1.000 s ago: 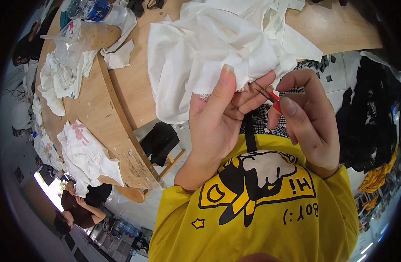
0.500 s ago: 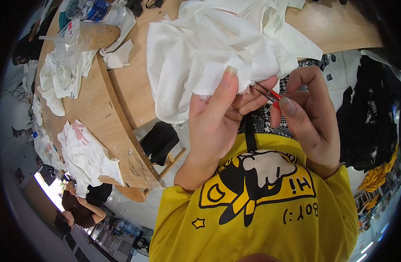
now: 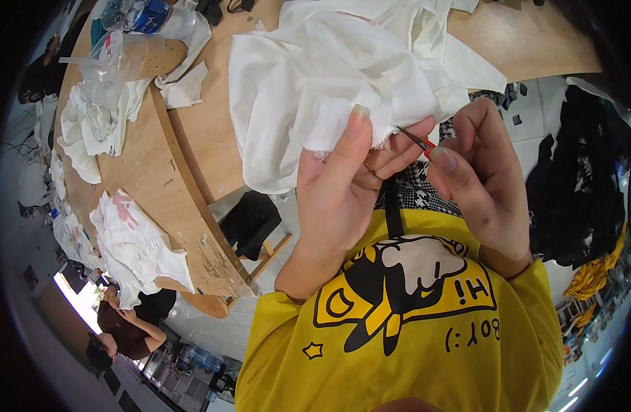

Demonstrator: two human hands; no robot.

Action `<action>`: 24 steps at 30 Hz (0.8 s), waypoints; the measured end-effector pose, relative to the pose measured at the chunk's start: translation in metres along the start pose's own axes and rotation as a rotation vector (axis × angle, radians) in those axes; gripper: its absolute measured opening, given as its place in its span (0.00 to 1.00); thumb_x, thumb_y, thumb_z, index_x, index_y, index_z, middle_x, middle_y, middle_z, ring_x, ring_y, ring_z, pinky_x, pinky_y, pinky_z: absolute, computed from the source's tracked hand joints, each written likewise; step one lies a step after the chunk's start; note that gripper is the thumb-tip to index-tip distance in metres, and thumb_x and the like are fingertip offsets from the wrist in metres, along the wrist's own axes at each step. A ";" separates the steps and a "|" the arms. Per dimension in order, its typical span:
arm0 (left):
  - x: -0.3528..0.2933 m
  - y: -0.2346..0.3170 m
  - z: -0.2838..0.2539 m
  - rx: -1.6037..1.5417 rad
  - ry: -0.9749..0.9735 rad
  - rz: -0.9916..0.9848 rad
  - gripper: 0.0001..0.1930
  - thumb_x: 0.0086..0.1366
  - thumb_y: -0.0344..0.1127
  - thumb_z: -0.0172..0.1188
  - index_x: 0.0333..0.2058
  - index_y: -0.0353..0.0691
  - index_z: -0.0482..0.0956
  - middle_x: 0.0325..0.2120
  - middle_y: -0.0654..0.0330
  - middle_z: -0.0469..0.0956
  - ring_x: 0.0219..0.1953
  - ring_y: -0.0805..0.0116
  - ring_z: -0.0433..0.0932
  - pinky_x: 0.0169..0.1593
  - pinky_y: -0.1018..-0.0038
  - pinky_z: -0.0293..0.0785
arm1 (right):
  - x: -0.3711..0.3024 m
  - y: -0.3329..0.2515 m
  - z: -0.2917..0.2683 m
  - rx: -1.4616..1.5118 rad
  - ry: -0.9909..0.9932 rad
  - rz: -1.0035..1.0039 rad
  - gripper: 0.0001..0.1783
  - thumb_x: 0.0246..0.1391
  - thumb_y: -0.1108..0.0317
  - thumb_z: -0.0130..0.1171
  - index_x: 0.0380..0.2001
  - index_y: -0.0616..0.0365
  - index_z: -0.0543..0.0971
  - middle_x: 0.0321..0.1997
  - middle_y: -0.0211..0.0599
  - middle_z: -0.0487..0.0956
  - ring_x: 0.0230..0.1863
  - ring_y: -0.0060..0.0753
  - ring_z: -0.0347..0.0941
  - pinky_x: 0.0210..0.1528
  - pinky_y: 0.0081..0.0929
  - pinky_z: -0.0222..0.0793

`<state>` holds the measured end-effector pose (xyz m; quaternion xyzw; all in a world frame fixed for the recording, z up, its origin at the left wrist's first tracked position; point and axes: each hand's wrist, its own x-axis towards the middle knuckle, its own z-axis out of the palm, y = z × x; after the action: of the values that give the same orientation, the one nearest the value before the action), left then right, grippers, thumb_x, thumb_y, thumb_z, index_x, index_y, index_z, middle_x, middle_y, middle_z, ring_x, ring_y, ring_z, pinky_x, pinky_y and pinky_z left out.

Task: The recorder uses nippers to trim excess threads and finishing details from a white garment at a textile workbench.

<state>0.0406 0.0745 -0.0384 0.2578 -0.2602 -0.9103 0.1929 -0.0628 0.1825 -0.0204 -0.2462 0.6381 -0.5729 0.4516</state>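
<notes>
White fabric (image 3: 329,75) hangs over the near edge of the wooden table. My left hand (image 3: 346,165) is closed on its frayed edge, the thumb on top and the fingers curled beneath. In my right hand (image 3: 484,178) is a pair of small red-handled thread snips (image 3: 417,140), pinched between thumb and fingers. Their dark blades look closed together, and the tips touch or nearly touch the fabric's edge beside my left fingers. Most of the red handle is hidden by my right hand.
On the wooden table (image 3: 205,144) to the left are a plastic cup (image 3: 161,58) with a straw, a water bottle (image 3: 151,15) and white garments (image 3: 133,230). A black cloth pile (image 3: 580,178) lies on the right. Another person (image 3: 127,326) is at far lower left.
The snips' blades, spread apart before, have come together at the fabric's edge. My right hand has shifted slightly left; my left hand keeps its hold on the fabric.
</notes>
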 end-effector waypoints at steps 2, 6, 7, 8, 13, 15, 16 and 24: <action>0.000 0.000 0.002 -0.016 -0.001 -0.013 0.17 0.61 0.38 0.41 0.45 0.33 0.62 0.39 0.52 0.70 0.42 0.59 0.71 0.43 0.71 0.69 | -0.001 -0.003 0.004 0.078 0.017 0.011 0.10 0.51 0.69 0.44 0.26 0.57 0.54 0.16 0.23 0.58 0.17 0.10 0.53 0.20 0.07 0.47; 0.001 -0.001 0.001 -0.037 -0.004 -0.034 0.17 0.61 0.38 0.41 0.45 0.33 0.62 0.40 0.51 0.69 0.44 0.57 0.70 0.44 0.71 0.68 | -0.002 -0.005 0.007 0.176 0.049 0.038 0.10 0.52 0.67 0.43 0.26 0.58 0.55 0.15 0.23 0.59 0.14 0.10 0.52 0.17 0.06 0.46; 0.001 -0.001 0.001 -0.038 -0.004 -0.034 0.17 0.61 0.38 0.41 0.45 0.33 0.62 0.40 0.51 0.69 0.44 0.57 0.70 0.44 0.71 0.68 | -0.002 -0.005 0.008 0.176 0.049 0.039 0.10 0.52 0.67 0.43 0.26 0.58 0.55 0.15 0.23 0.59 0.14 0.10 0.52 0.17 0.06 0.46; 0.000 -0.002 0.001 -0.027 0.006 -0.033 0.17 0.61 0.38 0.41 0.45 0.33 0.62 0.40 0.51 0.69 0.44 0.57 0.70 0.44 0.71 0.68 | -0.001 -0.004 0.008 0.196 0.052 0.031 0.09 0.53 0.67 0.42 0.27 0.58 0.55 0.14 0.24 0.59 0.12 0.09 0.51 0.16 0.06 0.45; 0.000 -0.004 0.009 0.067 0.068 0.007 0.20 0.63 0.39 0.34 0.45 0.27 0.60 0.38 0.45 0.70 0.45 0.55 0.68 0.45 0.66 0.69 | -0.002 -0.008 0.010 0.229 0.063 0.046 0.08 0.54 0.66 0.41 0.28 0.57 0.56 0.13 0.23 0.61 0.11 0.07 0.50 0.14 0.04 0.43; 0.000 -0.004 0.010 0.038 0.069 0.002 0.19 0.63 0.39 0.34 0.42 0.27 0.62 0.37 0.45 0.70 0.45 0.55 0.68 0.44 0.67 0.69 | -0.002 -0.013 0.006 0.349 0.001 0.138 0.10 0.53 0.67 0.44 0.27 0.57 0.55 0.17 0.26 0.63 0.19 0.12 0.58 0.22 0.06 0.51; 0.001 -0.004 0.008 0.038 0.067 0.001 0.19 0.63 0.39 0.34 0.42 0.27 0.62 0.37 0.45 0.70 0.45 0.55 0.68 0.44 0.67 0.69 | -0.003 -0.013 0.006 0.349 0.003 0.138 0.10 0.53 0.67 0.44 0.27 0.57 0.55 0.17 0.26 0.63 0.19 0.12 0.58 0.22 0.06 0.51; 0.000 -0.007 0.004 -0.077 0.015 -0.012 0.17 0.63 0.40 0.33 0.32 0.32 0.65 0.38 0.44 0.70 0.44 0.58 0.69 0.40 0.72 0.71 | -0.004 -0.004 0.009 0.511 -0.024 0.190 0.09 0.54 0.64 0.43 0.28 0.53 0.56 0.18 0.25 0.62 0.17 0.09 0.54 0.15 0.06 0.42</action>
<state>0.0366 0.0811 -0.0396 0.2585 -0.2220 -0.9188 0.1990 -0.0537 0.1801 -0.0148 -0.0699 0.4877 -0.6673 0.5585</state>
